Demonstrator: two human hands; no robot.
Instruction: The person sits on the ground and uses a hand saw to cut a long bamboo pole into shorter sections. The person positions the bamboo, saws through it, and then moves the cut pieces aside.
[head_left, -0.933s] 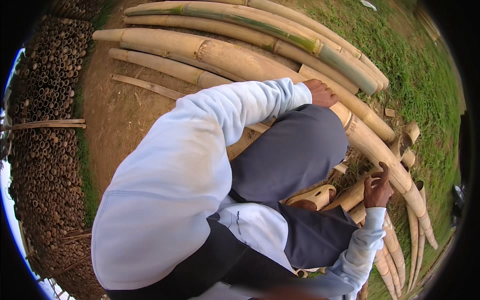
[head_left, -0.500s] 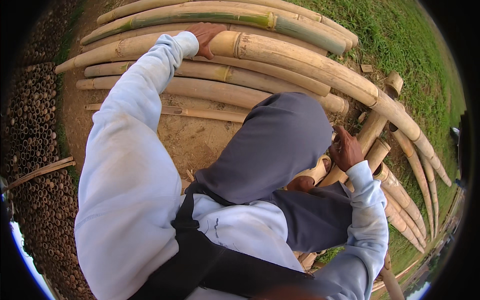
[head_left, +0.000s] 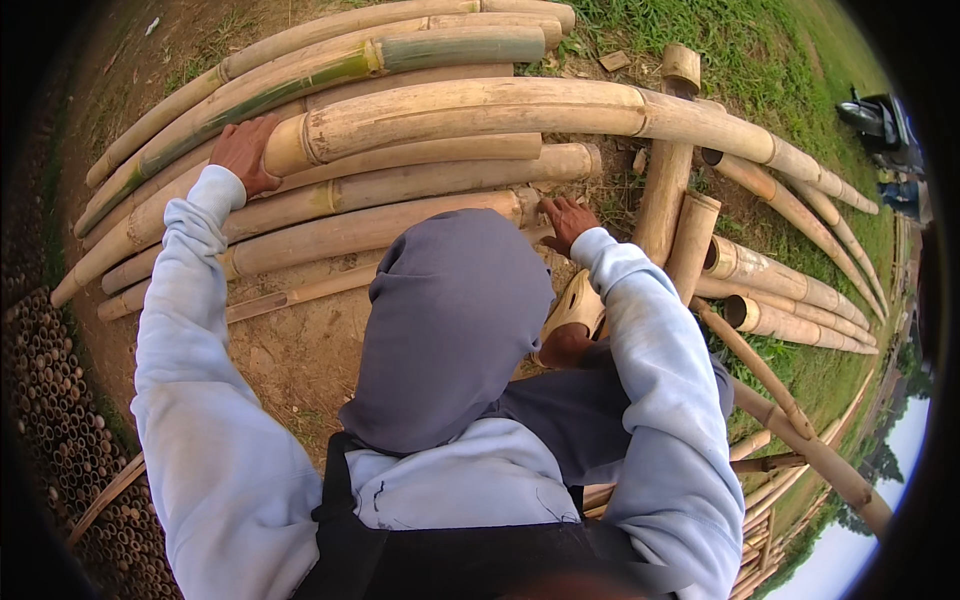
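A long, thick bamboo pole (head_left: 480, 108) stretches from the left side across to the far right, lying over a bamboo post (head_left: 662, 200). My left hand (head_left: 245, 155) is wrapped over this pole just left of one of its joints. Ahead of my bent knee, my right hand (head_left: 568, 222) has its fingers stretched out and slightly apart. It is nearest to the cut end of a shorter bamboo pole (head_left: 400, 225) on the ground; whether the fingertips touch it I cannot tell. Nothing shows in the right hand.
Several more bamboo poles, one with a green section (head_left: 460, 48), lie side by side beyond the long pole. Hollow bamboo ends (head_left: 742, 312) stick out at right, beside a short bamboo stump (head_left: 692, 240). Stacked bamboo tubes (head_left: 45, 370) fill the lower left. A motorcycle (head_left: 880, 125) stands at far right.
The view has turned to the right. My right hand has moved forward from beside my knee toward the pole ends, its fingers now stretched out. My left hand stays on the long pole.
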